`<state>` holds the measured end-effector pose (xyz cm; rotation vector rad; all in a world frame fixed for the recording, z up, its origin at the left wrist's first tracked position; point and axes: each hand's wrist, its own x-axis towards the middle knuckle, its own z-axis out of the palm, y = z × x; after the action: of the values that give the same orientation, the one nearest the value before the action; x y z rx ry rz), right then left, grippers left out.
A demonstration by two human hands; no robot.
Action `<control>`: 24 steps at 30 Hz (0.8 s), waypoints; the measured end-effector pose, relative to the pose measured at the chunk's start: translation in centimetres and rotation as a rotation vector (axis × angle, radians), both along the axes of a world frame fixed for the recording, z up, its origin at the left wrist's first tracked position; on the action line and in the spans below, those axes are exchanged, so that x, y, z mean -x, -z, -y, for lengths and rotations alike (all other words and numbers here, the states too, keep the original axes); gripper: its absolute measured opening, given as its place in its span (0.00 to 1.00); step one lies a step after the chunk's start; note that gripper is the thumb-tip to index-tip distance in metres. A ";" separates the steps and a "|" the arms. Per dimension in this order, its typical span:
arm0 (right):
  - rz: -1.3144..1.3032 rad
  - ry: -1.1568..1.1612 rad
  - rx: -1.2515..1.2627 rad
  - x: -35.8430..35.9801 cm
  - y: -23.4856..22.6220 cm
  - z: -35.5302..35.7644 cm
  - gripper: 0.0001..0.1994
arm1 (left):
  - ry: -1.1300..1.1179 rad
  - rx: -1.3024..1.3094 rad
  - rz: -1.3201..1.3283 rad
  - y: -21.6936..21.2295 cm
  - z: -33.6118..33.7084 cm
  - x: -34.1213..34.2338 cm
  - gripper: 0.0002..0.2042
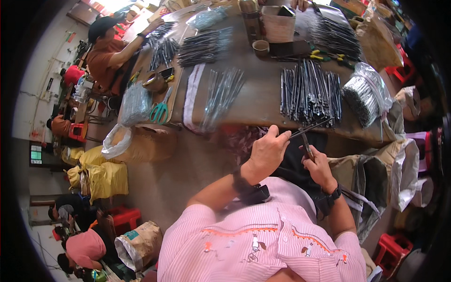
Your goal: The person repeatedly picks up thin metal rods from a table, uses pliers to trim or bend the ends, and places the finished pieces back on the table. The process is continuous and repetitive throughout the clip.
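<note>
My left hand (267,156) is closed in a pinch on a thin dark strip (318,124), which points up and to the right past the table's near edge. My right hand (319,168) is wrapped round a slim hand tool (306,146), whose metal end meets the strip. The tool's exact kind is hard to make out. Just beyond both hands, a wide row of dark, shiny thin strips (310,91) lies on the table. A plastic bag of silvery strips (365,96) sits to its right. Left of the row, a looser bunch of thin strips (223,94) reaches the near edge.
On the brown table (263,94) are teal scissors (160,112), a thermos (251,23), a pale bin (278,26) and yellow-handled pliers (319,56). A co-worker (108,56) sits at the left side. Open sacks (394,164) stand at my right, a brown sack (148,143) at my left.
</note>
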<state>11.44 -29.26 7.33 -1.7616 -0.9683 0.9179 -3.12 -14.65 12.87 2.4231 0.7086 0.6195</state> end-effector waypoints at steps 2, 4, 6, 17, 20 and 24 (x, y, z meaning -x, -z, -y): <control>-0.075 -0.033 0.009 0.1 0.2 -0.1 0.21 | -0.018 -0.024 -0.019 0.6 -1.0 0.4 0.11; -0.122 -0.067 0.025 0.1 0.3 0.1 0.25 | -0.125 -0.076 0.023 1.5 -3.5 0.8 0.08; -0.261 -0.049 0.032 -0.1 0.4 0.5 0.28 | -0.280 -0.141 0.116 2.4 -7.5 1.8 0.09; -0.545 0.203 -0.063 -0.9 -0.2 3.6 0.29 | -0.587 -0.290 -0.213 6.3 -16.6 2.7 0.18; -0.597 0.188 -0.067 -0.8 -0.7 3.6 0.29 | -0.384 -0.163 -0.135 6.7 -13.4 -1.8 0.18; -0.574 0.108 -0.097 -0.4 -1.1 3.0 0.31 | -0.227 0.035 -0.074 7.3 -8.5 -7.5 0.18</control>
<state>11.86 -32.28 8.42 -1.3377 -0.5286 1.1938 4.42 -6.17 5.55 2.3622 1.0266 0.6025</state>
